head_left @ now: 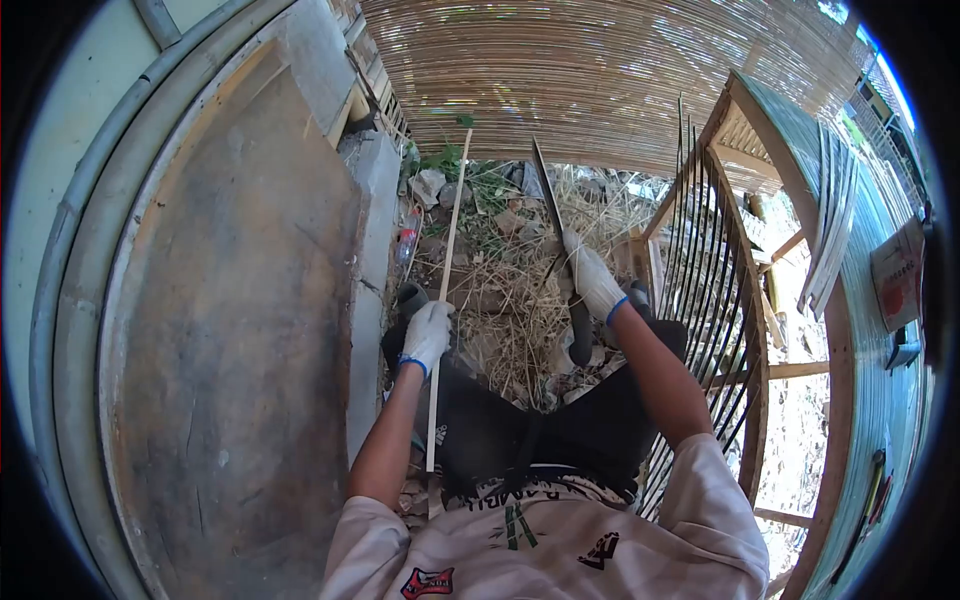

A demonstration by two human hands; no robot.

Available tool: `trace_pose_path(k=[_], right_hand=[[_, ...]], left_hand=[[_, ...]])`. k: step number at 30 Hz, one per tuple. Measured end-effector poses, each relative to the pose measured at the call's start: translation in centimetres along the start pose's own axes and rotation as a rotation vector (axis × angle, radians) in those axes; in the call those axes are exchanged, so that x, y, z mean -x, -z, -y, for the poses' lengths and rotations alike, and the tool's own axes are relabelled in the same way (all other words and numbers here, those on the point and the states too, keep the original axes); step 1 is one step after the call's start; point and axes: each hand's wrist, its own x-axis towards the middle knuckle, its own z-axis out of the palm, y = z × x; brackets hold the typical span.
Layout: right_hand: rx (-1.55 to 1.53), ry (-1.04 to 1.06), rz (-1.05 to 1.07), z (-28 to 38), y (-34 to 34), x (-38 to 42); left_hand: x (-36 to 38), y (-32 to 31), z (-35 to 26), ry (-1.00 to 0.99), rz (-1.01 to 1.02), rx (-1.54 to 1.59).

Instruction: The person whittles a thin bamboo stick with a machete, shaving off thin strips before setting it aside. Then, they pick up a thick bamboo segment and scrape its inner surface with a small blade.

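Observation:
My left hand (pixel 427 335), in a white work glove with a blue cuff, is closed around a long, thin, pale bamboo strip (pixel 458 215). The strip stands almost upright in the view, its lower end beside my left thigh. My right hand (pixel 595 278), gloved the same way, grips a long knife (pixel 548 190) whose dark narrow blade points up and away. A black part (pixel 580 335), apparently the knife's handle, shows below that hand. Blade and strip are apart from each other. The fingers of both hands are partly hidden.
Straw and shavings (pixel 505 290) litter the ground between my legs, with stones (pixel 428 187) beyond. A large worn board (pixel 235 320) stands at left. At right is a wooden frame with dark slats (pixel 725 300) and a corrugated top holding thin strips (pixel 832 215). A slatted bamboo screen (pixel 600 80) closes the back.

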Motion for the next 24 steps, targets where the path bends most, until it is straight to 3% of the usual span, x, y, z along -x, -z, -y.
trace_pose_path(k=[2,4,5,7,8,10,14,18,19,20,22,24], right_hand=[[0.227,-0.056,0.024,-1.8,-1.1,0.5],[0.298,0.138,0.014,-5.4,-1.5,-0.8],[0.279,0.136,0.017,-7.4,-1.6,-2.2],[0.604,0.59,-0.222,-9.3,-1.7,-3.7],[0.597,0.582,-0.209,-8.9,-1.1,-3.9],[0.781,0.109,-0.057,-1.7,-0.5,-1.8],[0.762,0.172,-0.019,-0.9,0.9,-3.1],[0.627,0.376,0.067,-8.7,2.2,-5.1],[0.466,0.17,0.202,-7.2,1.7,-3.9],[0.45,0.149,0.185,-7.0,1.2,-3.5],[0.456,0.04,0.462,-6.6,0.9,-3.1],[0.317,0.024,0.516,-8.0,0.0,-2.5]], left_hand=[[-0.2,-0.4,-0.8,-0.038,-0.027,0.006],[2.3,-0.9,-2.3,-0.028,0.019,0.236],[3.2,-1.1,-2.6,-0.003,0.042,0.271],[4.9,-1.4,-3.4,0.017,0.051,0.203],[5.7,-1.8,-4.1,0.022,0.028,0.14],[5.9,-2.3,-4.7,0.009,-0.04,0.047],[5.1,-3.5,-3.9,-0.035,-0.096,-0.143],[4.7,-6.0,-4.7,0.127,-0.076,-0.127],[4.6,-6.7,-4.7,0.167,-0.074,-0.102],[4.4,-7.5,-4.7,0.202,-0.064,-0.076],[4.6,-9.3,-5.4,0.222,-0.052,-0.089],[4.6,-10.6,-5.5,0.236,-0.065,-0.086]])
